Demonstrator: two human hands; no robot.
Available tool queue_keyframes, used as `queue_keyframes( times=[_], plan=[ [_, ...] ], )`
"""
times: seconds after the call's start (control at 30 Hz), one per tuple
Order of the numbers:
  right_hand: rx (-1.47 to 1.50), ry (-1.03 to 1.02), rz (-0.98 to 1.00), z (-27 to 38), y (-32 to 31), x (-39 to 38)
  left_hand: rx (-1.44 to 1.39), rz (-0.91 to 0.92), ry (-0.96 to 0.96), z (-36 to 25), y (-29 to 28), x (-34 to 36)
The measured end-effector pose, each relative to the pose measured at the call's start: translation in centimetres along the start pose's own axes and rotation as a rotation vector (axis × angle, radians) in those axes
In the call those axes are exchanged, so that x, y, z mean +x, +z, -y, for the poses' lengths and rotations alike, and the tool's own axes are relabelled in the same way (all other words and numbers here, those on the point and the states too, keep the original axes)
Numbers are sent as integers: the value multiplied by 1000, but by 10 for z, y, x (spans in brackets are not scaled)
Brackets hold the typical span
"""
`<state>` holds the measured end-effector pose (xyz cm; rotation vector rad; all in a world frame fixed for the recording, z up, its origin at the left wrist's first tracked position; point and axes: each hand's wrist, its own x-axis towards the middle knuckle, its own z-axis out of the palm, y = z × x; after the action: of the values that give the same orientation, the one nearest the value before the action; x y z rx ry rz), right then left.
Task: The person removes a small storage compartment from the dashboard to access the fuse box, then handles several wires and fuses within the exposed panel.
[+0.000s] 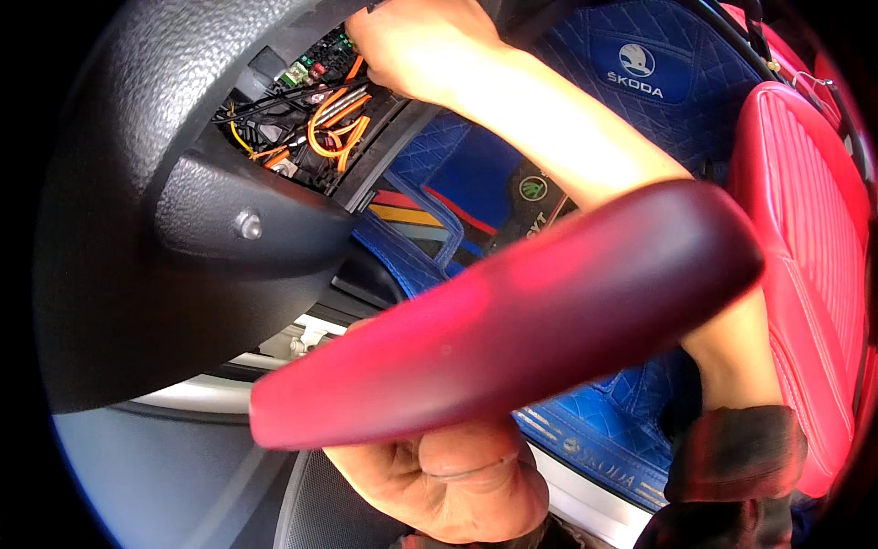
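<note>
My left hand (457, 485) is low in the middle, its fingers curled behind a long, smooth red object (476, 329) with rounded ends. The object lies slantwise close to the camera, darker toward its right end, and its exact kind does not show. At the top, my right hand (416, 46) reaches into an opened fuse compartment in the dashboard. Its fingers are bent, and what they grip, if anything, is hidden. Just below that hand are small coloured fuses (300, 73), orange wires (331, 137) and black cables. The red object covers part of my right arm.
The black dashboard end (119, 229) curves along the left, with a trim piece (201, 201) bearing a small metal stud. Blue quilted floor mats (585, 91) spread beyond my right arm. A red seat (805, 274) stands at the right, and a pale door sill (585, 499) runs below.
</note>
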<state>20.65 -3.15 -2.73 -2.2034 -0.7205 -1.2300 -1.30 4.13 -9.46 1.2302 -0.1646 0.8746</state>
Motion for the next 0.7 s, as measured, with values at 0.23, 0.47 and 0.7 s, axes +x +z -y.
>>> queue_keyframes(
  times=[0.23,0.47,0.7],
  plan=[
    [68,172,157,6,-11,1,-154,187,33,-2,-7,-19],
    [62,254,170,16,-12,-7,-124,86,16,3,1,-18],
    [41,126,116,12,-3,-10,-122,90,-37,2,-6,-10]
  ],
)
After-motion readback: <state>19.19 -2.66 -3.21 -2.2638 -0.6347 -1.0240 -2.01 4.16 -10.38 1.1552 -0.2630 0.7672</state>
